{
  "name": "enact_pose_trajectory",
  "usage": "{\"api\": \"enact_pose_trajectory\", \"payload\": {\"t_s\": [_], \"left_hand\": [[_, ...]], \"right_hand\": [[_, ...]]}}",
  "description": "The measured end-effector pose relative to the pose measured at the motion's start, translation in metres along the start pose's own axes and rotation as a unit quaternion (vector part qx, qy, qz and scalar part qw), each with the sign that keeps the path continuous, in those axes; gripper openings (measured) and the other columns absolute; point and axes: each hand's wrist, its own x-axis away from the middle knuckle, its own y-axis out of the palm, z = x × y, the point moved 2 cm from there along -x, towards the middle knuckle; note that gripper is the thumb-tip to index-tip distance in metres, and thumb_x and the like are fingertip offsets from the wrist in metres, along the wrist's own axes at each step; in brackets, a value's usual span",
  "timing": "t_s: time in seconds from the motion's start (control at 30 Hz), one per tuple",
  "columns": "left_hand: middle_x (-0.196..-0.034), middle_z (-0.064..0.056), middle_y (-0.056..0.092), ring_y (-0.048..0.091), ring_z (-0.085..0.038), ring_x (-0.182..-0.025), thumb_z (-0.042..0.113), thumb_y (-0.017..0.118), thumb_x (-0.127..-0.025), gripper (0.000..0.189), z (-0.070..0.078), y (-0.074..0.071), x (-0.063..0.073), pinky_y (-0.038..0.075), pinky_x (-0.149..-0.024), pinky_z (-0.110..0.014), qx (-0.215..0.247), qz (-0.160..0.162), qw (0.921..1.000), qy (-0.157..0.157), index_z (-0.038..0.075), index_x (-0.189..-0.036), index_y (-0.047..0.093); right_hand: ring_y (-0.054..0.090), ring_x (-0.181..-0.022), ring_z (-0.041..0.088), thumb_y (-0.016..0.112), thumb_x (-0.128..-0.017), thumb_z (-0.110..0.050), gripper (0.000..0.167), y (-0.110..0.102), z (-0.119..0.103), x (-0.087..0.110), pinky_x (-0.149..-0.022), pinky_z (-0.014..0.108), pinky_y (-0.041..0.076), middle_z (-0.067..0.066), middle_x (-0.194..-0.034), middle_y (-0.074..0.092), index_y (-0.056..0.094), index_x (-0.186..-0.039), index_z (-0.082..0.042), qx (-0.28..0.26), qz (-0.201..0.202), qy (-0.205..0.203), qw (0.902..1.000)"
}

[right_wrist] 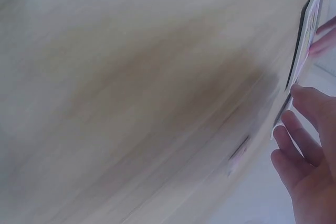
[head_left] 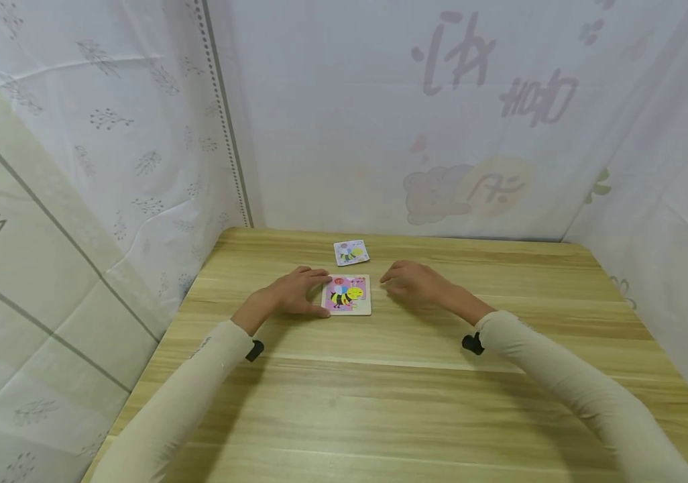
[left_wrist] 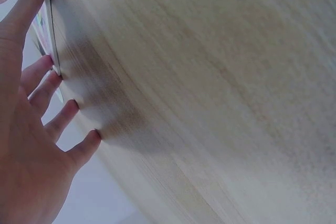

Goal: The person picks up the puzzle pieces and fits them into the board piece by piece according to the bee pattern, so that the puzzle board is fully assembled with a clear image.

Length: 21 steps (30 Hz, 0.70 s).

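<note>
A square wooden puzzle board (head_left: pixel 347 293) with a bee picture lies flat on the table. Pale bare wood shows at its lower right. My left hand (head_left: pixel 300 291) holds the board's left side, thumb at the near corner and forefinger at the far one; the other fingertips touch the table in the left wrist view. To the right, my right hand (head_left: pixel 418 284) hovers beside the board with loosely bent fingers and nothing visible in them. A small pinkish piece (right_wrist: pixel 239 155) lies on the table in the right wrist view; the head view does not show it.
Behind the board lies a card (head_left: pixel 351 253) with the same bee picture. The wood-grain table (head_left: pixel 332 409) meets a printed cloth wall (head_left: pixel 332 134) at its back edge, with more cloth at both sides.
</note>
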Motion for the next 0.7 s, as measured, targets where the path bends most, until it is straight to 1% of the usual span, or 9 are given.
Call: {"api": "enact_pose_trajectory", "payload": {"t_s": [0.07, 0.23, 0.3, 0.37, 0.53, 0.7], "left_hand": [[-0.168, -0.006, 0.033, 0.022, -0.038, -0.155, 0.062, 0.075, -0.088, 0.093, 0.000, 0.000, 0.000, 0.027, -0.121, -0.062, 0.000, 0.001, 1.0000, 0.000, 0.016, -0.161, 0.041], [-0.167, -0.006, 0.034, 0.023, -0.038, -0.155, 0.063, 0.075, -0.088, 0.093, -0.001, 0.002, -0.001, 0.027, -0.121, -0.062, -0.002, 0.003, 1.0000, 0.002, 0.016, -0.161, 0.041], [-0.167, -0.006, 0.034, 0.023, -0.038, -0.155, 0.063, 0.075, -0.088, 0.094, -0.002, 0.002, -0.001, 0.027, -0.121, -0.061, -0.003, 0.004, 1.0000, 0.004, 0.016, -0.161, 0.041], [-0.167, -0.006, 0.034, 0.023, -0.039, -0.155, 0.063, 0.075, -0.088, 0.094, -0.002, 0.002, -0.002, 0.027, -0.121, -0.061, -0.003, 0.003, 1.0000, 0.003, 0.016, -0.161, 0.041], [-0.168, -0.006, 0.034, 0.023, -0.039, -0.155, 0.064, 0.075, -0.087, 0.094, -0.003, 0.002, -0.002, 0.027, -0.121, -0.062, -0.002, 0.002, 1.0000, 0.003, 0.016, -0.161, 0.041], [-0.168, -0.006, 0.034, 0.023, -0.039, -0.155, 0.063, 0.075, -0.087, 0.094, -0.002, 0.002, -0.002, 0.028, -0.120, -0.062, 0.000, 0.002, 1.0000, 0.003, 0.016, -0.161, 0.041]], "right_hand": [[0.068, -0.109, 0.025, 0.074, -0.097, -0.016, 0.024, -0.001, 0.006, 0.003, -0.090, 0.043, 0.058, 0.008, -0.119, 0.072, 0.077, -0.120, -0.008, 0.007, 0.005, 0.000, 1.0000], [0.070, -0.099, 0.023, 0.076, -0.096, -0.016, 0.025, -0.004, 0.019, 0.010, -0.082, 0.040, 0.059, 0.009, -0.117, 0.073, 0.077, -0.119, -0.008, 0.018, 0.014, 0.005, 0.9997], [0.070, -0.097, 0.024, 0.077, -0.095, -0.014, 0.024, -0.006, 0.022, 0.012, -0.082, 0.041, 0.059, 0.010, -0.116, 0.073, 0.077, -0.119, -0.007, 0.016, 0.019, 0.007, 0.9997], [0.069, -0.099, 0.026, 0.077, -0.095, -0.013, 0.024, -0.007, 0.025, 0.015, -0.084, 0.043, 0.059, 0.011, -0.115, 0.073, 0.078, -0.117, -0.006, 0.016, 0.024, 0.009, 0.9996], [0.068, -0.098, 0.028, 0.077, -0.095, -0.013, 0.025, -0.010, 0.032, 0.021, -0.083, 0.044, 0.058, 0.014, -0.115, 0.072, 0.077, -0.118, -0.003, 0.007, 0.018, 0.033, 0.9993], [0.066, -0.096, 0.024, 0.076, -0.096, -0.015, 0.024, -0.011, 0.038, 0.026, -0.082, 0.042, 0.057, 0.012, -0.114, 0.071, 0.077, -0.117, -0.005, 0.003, 0.009, 0.063, 0.9979]]}}
